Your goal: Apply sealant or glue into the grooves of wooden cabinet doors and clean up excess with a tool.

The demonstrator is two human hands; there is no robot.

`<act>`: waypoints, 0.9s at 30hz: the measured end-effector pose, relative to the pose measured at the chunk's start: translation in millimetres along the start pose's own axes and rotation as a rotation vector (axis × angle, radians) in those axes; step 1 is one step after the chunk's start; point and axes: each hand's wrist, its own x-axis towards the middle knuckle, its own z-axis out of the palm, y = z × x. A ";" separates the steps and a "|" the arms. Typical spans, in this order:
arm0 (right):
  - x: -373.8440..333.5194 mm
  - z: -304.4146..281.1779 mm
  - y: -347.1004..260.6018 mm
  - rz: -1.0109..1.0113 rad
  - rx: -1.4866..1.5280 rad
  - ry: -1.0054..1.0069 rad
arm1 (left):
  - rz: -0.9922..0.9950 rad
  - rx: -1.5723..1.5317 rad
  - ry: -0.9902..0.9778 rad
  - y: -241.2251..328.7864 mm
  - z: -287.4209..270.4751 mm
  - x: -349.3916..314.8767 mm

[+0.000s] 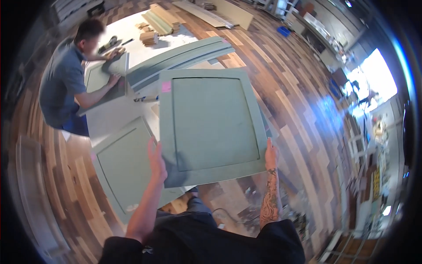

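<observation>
Brown plank flooring (299, 145) backs the grey-green framed rectangular panel (215, 123); left hand (157, 162) and right hand (271, 156) grip its long sides.

A plank floor (288, 83) in mixed browns spreads through a workshop, catching a bluish sheen (327, 112) near a bright opening (380, 75) at right, where white light glares. A cluttered counter (310, 32) runs along the far right; a white-topped worktable (126, 27) stands at left.
</observation>
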 end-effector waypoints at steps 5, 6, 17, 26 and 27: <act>83.0 -1.4 57.7 0.076 0.118 -0.091 | -0.128 0.026 0.104 -6.9 76.0 -9.1; 96.0 -6.2 82.5 0.047 0.085 -0.084 | -0.168 0.016 0.060 -12.5 85.9 -10.9; 190.4 36.1 37.3 -0.003 -0.002 -0.153 | -0.347 0.209 0.096 -47.2 135.8 -1.1; 256.4 11.1 66.4 -0.199 0.162 -0.186 | -0.233 -0.046 -0.111 -50.4 148.1 -6.7; 256.4 -24.8 78.4 -0.219 0.166 -0.179 | -0.234 -0.036 -0.203 -26.4 143.9 -12.8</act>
